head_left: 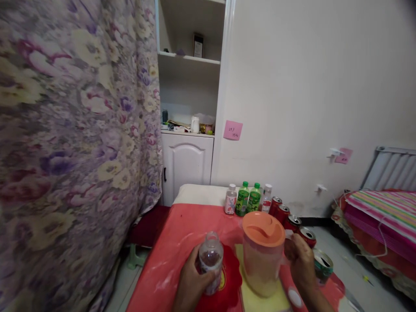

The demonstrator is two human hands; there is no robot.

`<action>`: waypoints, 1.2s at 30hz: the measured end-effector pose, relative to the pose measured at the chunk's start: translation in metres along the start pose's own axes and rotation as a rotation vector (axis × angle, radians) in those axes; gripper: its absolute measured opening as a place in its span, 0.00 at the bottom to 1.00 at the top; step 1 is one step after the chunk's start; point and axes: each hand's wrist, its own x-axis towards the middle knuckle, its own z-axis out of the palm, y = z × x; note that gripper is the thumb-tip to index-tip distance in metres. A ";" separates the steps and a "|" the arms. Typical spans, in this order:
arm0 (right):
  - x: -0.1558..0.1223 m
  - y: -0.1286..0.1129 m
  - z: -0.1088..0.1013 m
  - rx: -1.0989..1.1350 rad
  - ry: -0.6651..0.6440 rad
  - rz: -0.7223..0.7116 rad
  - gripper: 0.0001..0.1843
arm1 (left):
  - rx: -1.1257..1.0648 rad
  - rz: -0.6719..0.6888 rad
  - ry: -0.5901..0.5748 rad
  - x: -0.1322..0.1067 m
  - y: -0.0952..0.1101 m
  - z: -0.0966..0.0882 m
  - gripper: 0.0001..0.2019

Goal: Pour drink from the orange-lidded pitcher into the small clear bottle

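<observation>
My left hand is wrapped round a small clear open bottle, standing upright on a red mat. To its right stands a translucent pitcher with an orange lid, on a yellow mat. Curled fingers of my right hand close on the pitcher's handle at its right side. Both rest on a table with a red cover.
Small bottles, two of them green, line the table's far edge, with red cans running along the right edge and a green can nearer. A flowered curtain hangs left; a white cabinet and wall behind; a bed right.
</observation>
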 end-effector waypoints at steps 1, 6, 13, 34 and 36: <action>0.000 0.003 -0.002 0.007 0.016 0.006 0.24 | 0.006 0.002 -0.005 0.001 -0.001 0.000 0.31; -0.002 0.012 -0.015 -0.020 0.080 0.041 0.24 | 0.006 -0.025 0.010 0.002 0.003 0.003 0.31; -0.002 0.011 -0.035 -0.207 -0.028 0.036 0.25 | -0.030 -0.039 0.025 0.002 0.004 0.006 0.30; -0.039 0.076 -0.130 -0.964 -0.420 0.047 0.29 | -0.036 -0.026 0.034 0.000 0.009 0.005 0.27; -0.039 0.075 -0.131 -0.963 -0.435 0.049 0.26 | -0.044 -0.039 0.023 -0.001 0.009 0.005 0.28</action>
